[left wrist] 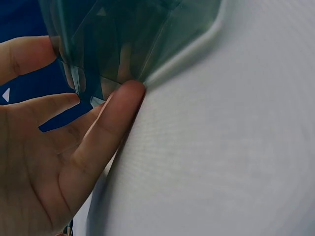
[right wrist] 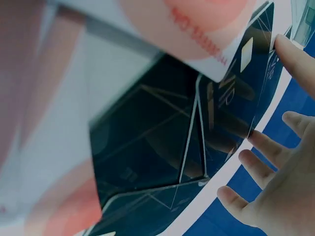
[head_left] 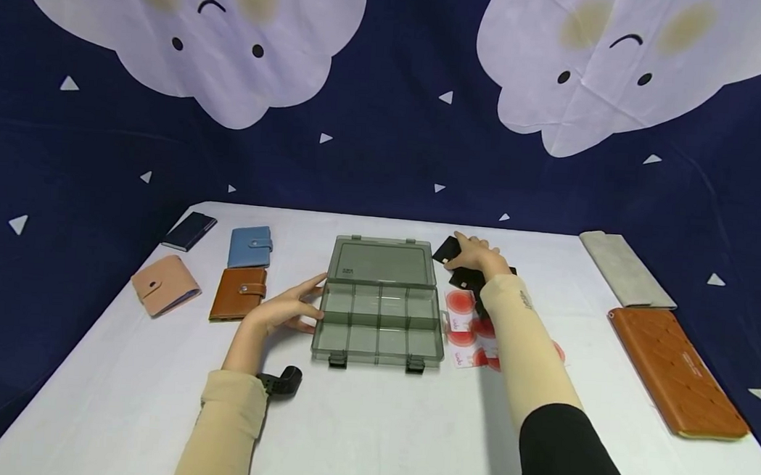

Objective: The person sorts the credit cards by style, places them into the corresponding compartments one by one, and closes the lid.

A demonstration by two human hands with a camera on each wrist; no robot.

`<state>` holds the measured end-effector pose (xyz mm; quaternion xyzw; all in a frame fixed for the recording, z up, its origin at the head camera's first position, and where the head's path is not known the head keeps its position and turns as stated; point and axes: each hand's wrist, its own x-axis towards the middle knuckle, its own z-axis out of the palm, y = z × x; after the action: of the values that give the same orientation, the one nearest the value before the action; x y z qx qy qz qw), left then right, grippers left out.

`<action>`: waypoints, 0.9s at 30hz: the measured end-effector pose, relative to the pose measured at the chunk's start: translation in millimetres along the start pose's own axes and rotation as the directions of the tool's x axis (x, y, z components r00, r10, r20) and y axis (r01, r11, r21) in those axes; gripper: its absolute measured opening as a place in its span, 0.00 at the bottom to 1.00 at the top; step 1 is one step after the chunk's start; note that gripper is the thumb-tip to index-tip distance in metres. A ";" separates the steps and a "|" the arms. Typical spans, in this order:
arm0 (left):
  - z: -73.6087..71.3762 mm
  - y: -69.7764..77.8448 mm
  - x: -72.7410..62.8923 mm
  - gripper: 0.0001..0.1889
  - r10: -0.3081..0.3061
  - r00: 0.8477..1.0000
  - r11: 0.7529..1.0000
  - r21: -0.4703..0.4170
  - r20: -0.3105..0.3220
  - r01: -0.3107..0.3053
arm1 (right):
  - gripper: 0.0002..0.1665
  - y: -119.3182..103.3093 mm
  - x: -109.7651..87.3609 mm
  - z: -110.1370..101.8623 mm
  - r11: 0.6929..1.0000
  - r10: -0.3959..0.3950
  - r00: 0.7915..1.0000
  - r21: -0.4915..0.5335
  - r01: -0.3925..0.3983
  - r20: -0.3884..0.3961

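A green see-through divided box (head_left: 380,301) lies with its lid (head_left: 385,261) folded back, its compartments empty. My left hand (head_left: 287,305) rests against its left side, fingers spread. In the left wrist view, the thumb of that hand (left wrist: 54,147) touches the box corner (left wrist: 142,34). To the box's right, my right hand (head_left: 479,257) reaches over the black cards (head_left: 446,249), fingers spread and fairly straight. The right wrist view shows fingertips of this hand (right wrist: 280,177) at the edge of a black card (right wrist: 231,98). Red-and-white cards (head_left: 460,319) lie nearer, partly under my forearm.
At left lie a black wallet (head_left: 189,231), a blue wallet (head_left: 249,247), a brown wallet (head_left: 238,294) and a pink wallet (head_left: 166,285). Along the right edge are a grey pouch (head_left: 627,270) and a large brown wallet (head_left: 678,372). A dark curtain (head_left: 398,159) hangs behind the table.
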<state>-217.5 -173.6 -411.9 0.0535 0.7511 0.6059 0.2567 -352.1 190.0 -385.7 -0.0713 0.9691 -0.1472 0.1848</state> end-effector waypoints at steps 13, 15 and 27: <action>0.2 -0.1 0.9 0.46 -0.003 1.000 1.000 -0.002 0.004 0.003 | 0.54 16.6 -11.8 -3.8 0.999 0.021 0.992 0.033 -0.018 -0.123; 0.1 0.7 0.8 0.46 -0.002 1.000 1.000 0.003 0.004 0.002 | 0.52 19.4 -11.8 -3.8 0.999 0.021 0.985 0.052 -0.012 -0.172; 0.8 0.6 -0.7 0.45 0.006 1.000 1.000 0.008 0.014 -0.006 | 0.25 23.0 -22.5 -2.7 0.846 0.142 0.931 0.529 0.063 -0.337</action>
<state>-216.7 -173.0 -411.3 0.0612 0.7514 0.6035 0.2599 -334.3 216.8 -382.9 0.0313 0.9085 -0.4163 0.0181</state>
